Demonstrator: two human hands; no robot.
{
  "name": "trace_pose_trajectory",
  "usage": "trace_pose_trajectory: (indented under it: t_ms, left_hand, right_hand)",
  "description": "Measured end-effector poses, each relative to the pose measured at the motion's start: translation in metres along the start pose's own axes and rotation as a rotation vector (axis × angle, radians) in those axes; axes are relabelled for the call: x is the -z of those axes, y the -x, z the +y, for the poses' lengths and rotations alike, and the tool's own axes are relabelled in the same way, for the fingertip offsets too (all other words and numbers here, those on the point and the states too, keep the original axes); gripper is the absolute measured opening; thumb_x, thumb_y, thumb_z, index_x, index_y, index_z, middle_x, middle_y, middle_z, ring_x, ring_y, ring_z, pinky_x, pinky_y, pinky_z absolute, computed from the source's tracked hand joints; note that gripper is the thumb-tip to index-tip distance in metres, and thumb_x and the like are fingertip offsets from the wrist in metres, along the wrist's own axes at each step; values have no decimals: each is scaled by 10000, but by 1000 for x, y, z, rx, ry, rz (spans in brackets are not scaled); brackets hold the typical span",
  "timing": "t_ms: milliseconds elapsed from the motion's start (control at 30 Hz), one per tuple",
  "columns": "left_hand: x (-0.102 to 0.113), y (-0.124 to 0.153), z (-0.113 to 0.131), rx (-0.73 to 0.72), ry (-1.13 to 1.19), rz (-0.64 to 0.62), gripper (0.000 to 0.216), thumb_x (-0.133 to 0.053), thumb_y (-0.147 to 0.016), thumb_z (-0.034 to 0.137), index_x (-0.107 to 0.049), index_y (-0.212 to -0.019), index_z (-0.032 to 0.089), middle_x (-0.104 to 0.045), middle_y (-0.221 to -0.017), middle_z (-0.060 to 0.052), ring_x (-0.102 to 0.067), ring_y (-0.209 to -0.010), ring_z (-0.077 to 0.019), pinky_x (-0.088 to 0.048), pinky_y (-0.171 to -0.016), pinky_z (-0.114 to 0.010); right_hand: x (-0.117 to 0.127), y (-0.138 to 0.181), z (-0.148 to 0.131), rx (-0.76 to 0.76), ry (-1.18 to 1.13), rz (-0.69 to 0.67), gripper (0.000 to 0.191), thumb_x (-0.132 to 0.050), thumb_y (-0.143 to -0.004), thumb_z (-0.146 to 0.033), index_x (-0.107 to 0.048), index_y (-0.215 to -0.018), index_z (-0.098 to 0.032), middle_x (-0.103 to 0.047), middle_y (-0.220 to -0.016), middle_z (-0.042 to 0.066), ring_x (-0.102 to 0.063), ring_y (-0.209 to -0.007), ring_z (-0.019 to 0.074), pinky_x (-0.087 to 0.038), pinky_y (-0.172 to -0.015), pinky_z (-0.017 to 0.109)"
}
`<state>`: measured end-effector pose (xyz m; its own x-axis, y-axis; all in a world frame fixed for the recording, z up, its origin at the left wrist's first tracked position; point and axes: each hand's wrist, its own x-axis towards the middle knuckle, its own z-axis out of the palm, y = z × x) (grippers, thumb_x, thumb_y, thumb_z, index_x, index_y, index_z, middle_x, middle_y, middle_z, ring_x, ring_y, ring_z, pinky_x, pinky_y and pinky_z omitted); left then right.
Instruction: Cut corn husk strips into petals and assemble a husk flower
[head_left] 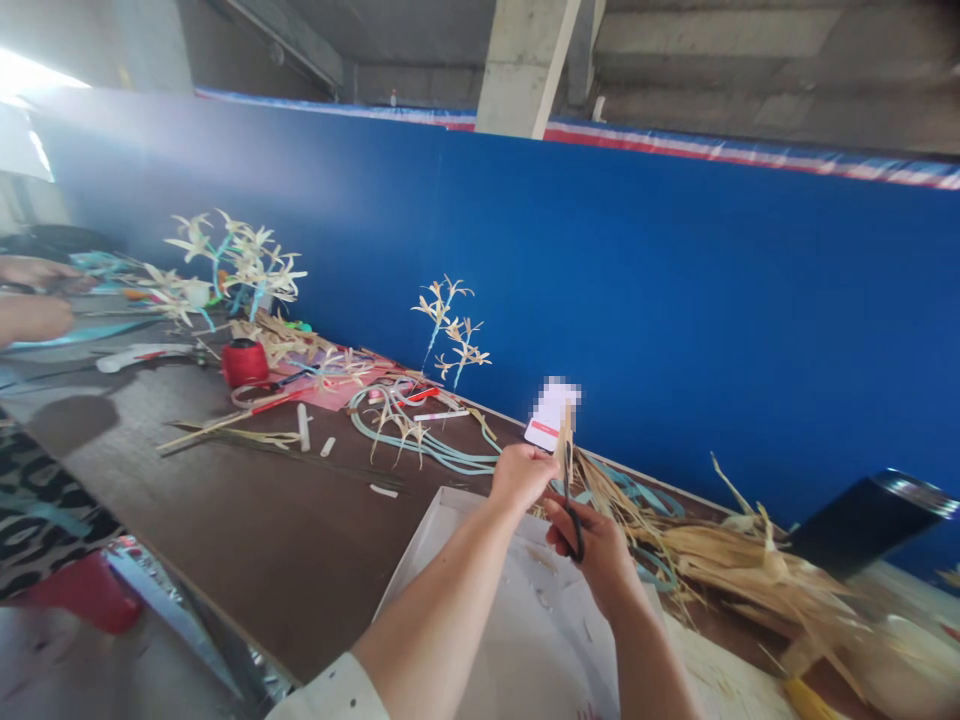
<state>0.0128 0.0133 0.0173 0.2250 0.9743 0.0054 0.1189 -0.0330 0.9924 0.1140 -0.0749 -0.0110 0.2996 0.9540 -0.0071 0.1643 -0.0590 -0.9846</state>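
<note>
Over a white shallow box (pixel 480 600) my two hands work close together. My right hand (pixel 600 555) is closed around the black handles of a pair of scissors (pixel 576 530), whose blades point up and away. Fingers pinched, my left hand (pixel 523 474) holds a pale strip of dried husk (pixel 567 430) beside the blades. Whether the blades touch the strip I cannot tell. Just behind my left hand is a phone (pixel 543 428) with a lit screen, partly blurred out.
Dried husks (pixel 720 560) heap up at the right near a dark cylinder (pixel 870 520). Husk flowers (pixel 255 265) on blue stems, a red tape roll (pixel 244 363) and pale blue cords (pixel 442 455) lie leftward. Another person's hands (pixel 34 300) are at far left. A blue partition (pixel 675 300) runs behind.
</note>
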Motion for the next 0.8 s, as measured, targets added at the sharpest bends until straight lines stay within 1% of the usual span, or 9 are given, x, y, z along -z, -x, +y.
trace_pose_trajectory:
  t_ms: [267, 433, 600, 700, 800]
  left_hand:
    - [0, 2, 0, -7, 56, -56, 163, -616, -607, 270, -676, -675, 134, -608, -568, -20, -531, -530, -116, -391, -504, -197]
    - [-1, 0, -2, -17, 72, -46, 169, -637, -610, 275, -685, -693, 136, -618, -584, -22, -540, -555, -111, -404, -539, -191]
    - [-2, 0, -3, -22, 85, -44, 176, -645, -617, 281, -687, -706, 136, -616, -578, -19, -538, -555, -108, -410, -558, -196]
    - [-1, 0, -2, -19, 86, -39, 177, -651, -616, 285, -688, -706, 137, -609, -567, -12, -534, -552, -107, -404, -551, -195]
    - [0, 1, 0, -8, 92, -40, 178, -655, -613, 288, -689, -703, 138, -602, -555, -7, -525, -539, -105, -390, -525, -194]
  right_hand:
    - [3, -2, 0, 32, 25, -4, 508, -635, -718, -493, -641, -1063, -120, -564, -544, 8, -444, -489, 99, -313, -442, 220]
    - [2, -1, -3, 34, 42, 8, 522, -646, -683, -524, -656, -1029, -133, -557, -542, 8, -442, -476, 108, -289, -412, 220]
    - [1, 0, -6, 30, 42, 11, 502, -638, -699, -520, -654, -1020, -134, -546, -541, 6, -428, -471, 108, -266, -405, 221]
    - [1, 0, -6, 26, 39, 11, 495, -652, -680, -526, -667, -983, -135, -538, -534, 5, -423, -462, 109, -259, -398, 223]
    - [1, 0, -5, 39, 28, 9, 502, -665, -666, -519, -666, -993, -139, -535, -533, 2, -423, -468, 108, -263, -399, 219]
